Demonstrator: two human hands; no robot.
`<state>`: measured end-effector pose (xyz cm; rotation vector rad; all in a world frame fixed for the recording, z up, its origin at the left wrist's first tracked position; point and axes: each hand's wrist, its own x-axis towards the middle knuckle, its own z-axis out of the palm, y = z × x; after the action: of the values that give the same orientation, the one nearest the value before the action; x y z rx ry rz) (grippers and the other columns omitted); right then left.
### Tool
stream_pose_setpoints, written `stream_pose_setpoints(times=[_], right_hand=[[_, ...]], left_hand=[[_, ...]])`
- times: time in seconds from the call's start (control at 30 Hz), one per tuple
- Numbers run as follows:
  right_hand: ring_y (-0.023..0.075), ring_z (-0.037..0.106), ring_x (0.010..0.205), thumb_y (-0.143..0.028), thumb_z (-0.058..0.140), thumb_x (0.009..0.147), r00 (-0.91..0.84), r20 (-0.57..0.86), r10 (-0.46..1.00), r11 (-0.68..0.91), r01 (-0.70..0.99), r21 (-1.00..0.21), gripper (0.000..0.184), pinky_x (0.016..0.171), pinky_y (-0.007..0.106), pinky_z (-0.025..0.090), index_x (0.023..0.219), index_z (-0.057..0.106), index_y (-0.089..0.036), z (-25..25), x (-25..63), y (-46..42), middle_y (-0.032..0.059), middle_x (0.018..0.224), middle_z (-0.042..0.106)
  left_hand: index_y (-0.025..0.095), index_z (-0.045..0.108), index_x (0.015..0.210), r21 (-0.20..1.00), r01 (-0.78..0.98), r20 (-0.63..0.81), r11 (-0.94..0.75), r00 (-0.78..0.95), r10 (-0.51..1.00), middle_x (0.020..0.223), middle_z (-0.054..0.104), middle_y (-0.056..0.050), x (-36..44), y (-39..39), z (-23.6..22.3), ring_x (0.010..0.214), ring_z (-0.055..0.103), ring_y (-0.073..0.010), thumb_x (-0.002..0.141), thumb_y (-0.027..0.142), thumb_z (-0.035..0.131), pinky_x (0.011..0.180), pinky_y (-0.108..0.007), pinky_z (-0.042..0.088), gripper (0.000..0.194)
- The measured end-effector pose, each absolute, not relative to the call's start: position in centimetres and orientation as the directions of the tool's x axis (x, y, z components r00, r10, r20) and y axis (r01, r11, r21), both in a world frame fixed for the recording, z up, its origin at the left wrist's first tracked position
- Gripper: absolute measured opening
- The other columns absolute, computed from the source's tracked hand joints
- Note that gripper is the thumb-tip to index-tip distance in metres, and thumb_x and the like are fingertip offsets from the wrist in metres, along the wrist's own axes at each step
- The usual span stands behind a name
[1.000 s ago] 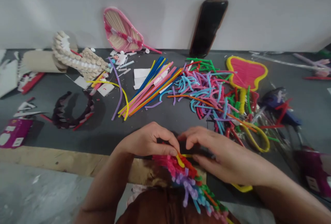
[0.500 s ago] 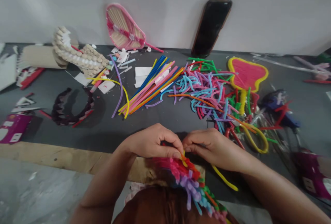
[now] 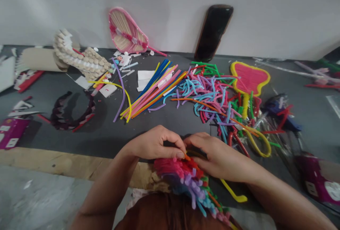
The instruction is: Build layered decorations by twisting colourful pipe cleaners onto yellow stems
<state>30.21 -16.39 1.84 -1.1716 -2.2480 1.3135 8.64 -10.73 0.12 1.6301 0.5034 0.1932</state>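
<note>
My left hand (image 3: 158, 145) is closed, its thumb and forefinger pinching the upper end of a colourful pipe-cleaner piece (image 3: 193, 189). Short pink, red, purple, blue and green stems stick out along that piece, which hangs close to my body. A bit of orange pipe cleaner (image 3: 187, 157) shows right at the left fingertips. Beside it, my right hand (image 3: 219, 155) is curled round a yellow pipe cleaner (image 3: 231, 189), whose bent tail hangs out below the palm. The right fingertips are partly hidden behind the stems.
Straight pipe cleaners (image 3: 156, 92) lie beside a tangled pile of cut ones (image 3: 204, 92). Behind stand a phone (image 3: 214, 32) and a pink-edged fan (image 3: 129, 32). A yellow-edged pink fan (image 3: 249, 78), a glue gun (image 3: 281, 111) and a dark ring-shaped band (image 3: 73, 120) lie around.
My right hand has shifted slightly left and over the piece, its fingers now more behind the stems. The yellow tail has swung and its end is bent. The left hand keeps its pinch.
</note>
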Motion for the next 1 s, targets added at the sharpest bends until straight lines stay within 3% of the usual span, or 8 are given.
stream_pose_setpoints(times=[0.17,0.37,0.63,0.87,1.0], right_hand=[[0.0112,0.061,0.071,-0.009,0.052,0.084,-0.664,-0.192,0.723,0.186,0.454,-0.871,0.017,0.067,0.02,0.044,0.083,0.066,-0.019,1.4,30.7,-16.0,-0.0009,0.077,0.067],[0.0103,0.062,0.075,-0.006,0.053,0.083,-0.641,-0.168,0.749,0.178,0.438,-0.881,0.02,0.068,0.018,0.043,0.087,0.068,-0.019,1.2,31.1,-15.7,-0.0004,0.082,0.069],[0.0099,0.062,0.072,-0.014,0.058,0.086,-0.641,-0.232,0.732,0.101,0.439,-0.893,0.012,0.067,0.019,0.044,0.085,0.069,-0.018,1.0,31.3,-15.1,-0.0014,0.078,0.068],[0.012,0.06,0.074,-0.013,0.051,0.089,-0.519,-0.027,0.854,0.261,0.475,-0.841,0.016,0.069,0.023,0.044,0.083,0.065,-0.018,1.2,31.2,-15.2,0.0013,0.078,0.067],[0.013,0.061,0.074,-0.015,0.05,0.09,-0.505,-0.007,0.863,0.282,0.493,-0.823,0.015,0.068,0.024,0.045,0.085,0.064,-0.019,1.5,31.1,-15.5,0.0018,0.077,0.067]], left_hand=[[0.015,0.074,0.092,0.976,0.217,-0.203,0.012,0.889,0.41,0.083,0.074,-0.003,8.3,-10.4,-0.1,0.071,0.065,-0.0107,0.084,0.03,0.067,0.067,-0.016,0.045,0.019],[0.015,0.072,0.096,0.967,0.252,-0.239,0.024,0.877,0.418,0.087,0.074,-0.003,8.1,-10.3,-0.2,0.076,0.065,-0.0122,0.079,0.032,0.071,0.07,-0.017,0.046,0.024],[0.013,0.071,0.09,0.975,0.211,-0.169,-0.064,0.902,0.397,0.083,0.072,-0.003,9.0,-10.8,-0.2,0.072,0.062,-0.0092,0.087,0.029,0.063,0.07,-0.015,0.044,0.018],[0.013,0.069,0.087,0.966,0.255,-0.218,-0.045,0.892,0.396,0.073,0.067,0.0,9.2,-10.8,-0.5,0.066,0.057,-0.0085,0.082,0.026,0.064,0.065,-0.016,0.043,0.015],[0.013,0.067,0.082,0.963,0.271,-0.251,0.016,0.868,0.428,0.071,0.063,0.002,9.2,-10.8,-0.4,0.065,0.054,-0.0082,0.076,0.023,0.065,0.065,-0.017,0.042,0.011]])
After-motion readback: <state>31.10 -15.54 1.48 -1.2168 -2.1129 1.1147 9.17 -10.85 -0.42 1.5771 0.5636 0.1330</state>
